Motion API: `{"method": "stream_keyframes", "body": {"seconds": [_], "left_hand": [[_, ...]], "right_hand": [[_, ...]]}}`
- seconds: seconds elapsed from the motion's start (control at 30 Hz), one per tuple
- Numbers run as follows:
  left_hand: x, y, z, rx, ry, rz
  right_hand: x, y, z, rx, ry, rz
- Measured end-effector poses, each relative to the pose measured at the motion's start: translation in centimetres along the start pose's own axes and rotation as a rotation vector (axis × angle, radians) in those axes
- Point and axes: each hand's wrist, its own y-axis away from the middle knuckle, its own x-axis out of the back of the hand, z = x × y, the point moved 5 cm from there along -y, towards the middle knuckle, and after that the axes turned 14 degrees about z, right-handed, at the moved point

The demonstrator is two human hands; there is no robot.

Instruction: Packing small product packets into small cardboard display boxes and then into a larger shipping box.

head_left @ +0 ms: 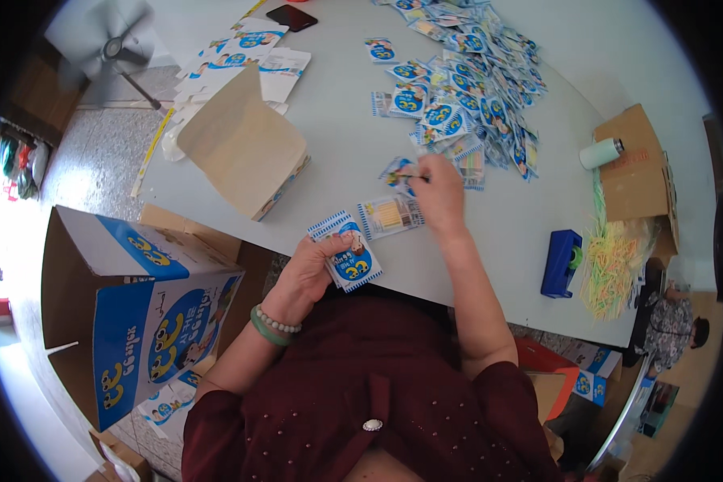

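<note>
My left hand (304, 271) is closed around a small stack of blue-and-white snack packets (357, 267), thumb on top, near the table's front edge. My right hand (440, 191) reaches over the table and pinches another small packet (398, 172), tilted between thumb and fingers. Just beyond the left hand's stack a packet with a clear window (394, 215) lies flat, showing pale yellow sticks. Past my right hand spreads a large pile of the same packets (466, 88). To the left of the hands stands an open small carton (233, 153), its brown inside facing up.
Flattened white-and-blue cartons (245, 60) are stacked at the far left, near a black phone (292, 18). On the right are a blue tape dispenser (561, 263), yellow-green strips (610, 269), a brown box (636, 161) and a pale bottle (601, 153). A big open carton (161, 321) stands left of me.
</note>
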Motion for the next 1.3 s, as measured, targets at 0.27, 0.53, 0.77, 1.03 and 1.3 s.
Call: {"method": "stream_keyframes", "body": {"seconds": [0.27,0.53,0.77,1.03,1.3], "left_hand": [[0.1,-0.5,0.2,-0.009,-0.015,-0.006],[-3.1,0.0,0.6,0.025,0.215,-0.076],[-1.8,-3.0,-0.1,-0.028,-0.001,-0.091],[-2.0,-2.4,0.1,-0.021,-0.07,-0.022],[-1.6,-2.4,0.0,-0.041,-0.103,-0.059]], "right_hand": [[0.4,4.7,-3.0,0.372,0.146,-0.159],[0.6,6.9,-1.8,-0.396,-0.566,-0.137],[0.7,1.9,-3.8,0.029,0.054,-0.192],[-0.9,-8.3,3.3,0.403,0.705,0.102],[2.6,-5.8,6.4,-0.023,0.226,-0.076]]}}
